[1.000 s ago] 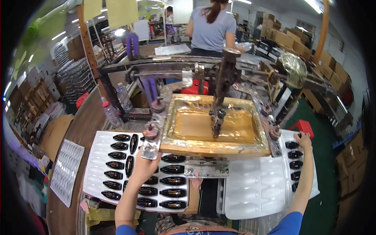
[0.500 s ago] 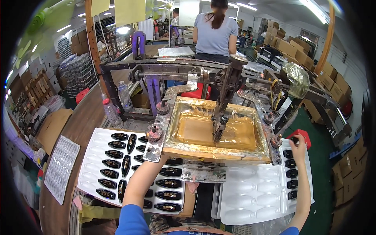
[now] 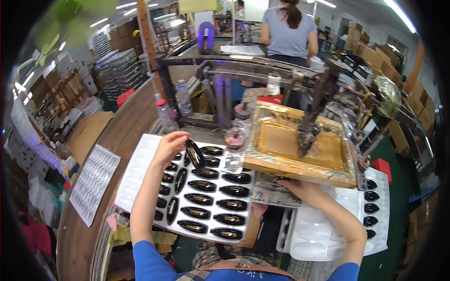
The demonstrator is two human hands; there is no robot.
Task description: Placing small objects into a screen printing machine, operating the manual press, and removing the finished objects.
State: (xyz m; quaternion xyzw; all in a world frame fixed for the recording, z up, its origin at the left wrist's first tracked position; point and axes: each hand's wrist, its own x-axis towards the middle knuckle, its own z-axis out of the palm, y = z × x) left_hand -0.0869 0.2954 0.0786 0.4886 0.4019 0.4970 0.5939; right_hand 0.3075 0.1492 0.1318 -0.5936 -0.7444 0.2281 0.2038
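My left hand pinches a glossy black tapered piece, tilted above the white tray of similar pieces with gold markings. My right hand reaches beneath a wooden screen frame onto the metal fixture; its curled fingertips are at something dark, partly hidden. The screen holds amber film, with a dark squeegee arm over it, on a paint-stained printing rig. A second white moulded tray at the right carries a column of black pieces.
A clear moulded tray lies on the wooden bench at the left. Plastic bottles stand behind the left tray, a red container sits at the right, and a co-worker stands beyond the rig. Cardboard boxes line the right side.
My left hand has left the frame's left bracket and lifted a black piece. My right hand has moved from the right tray's far edge to beneath the screen. The view has shifted.
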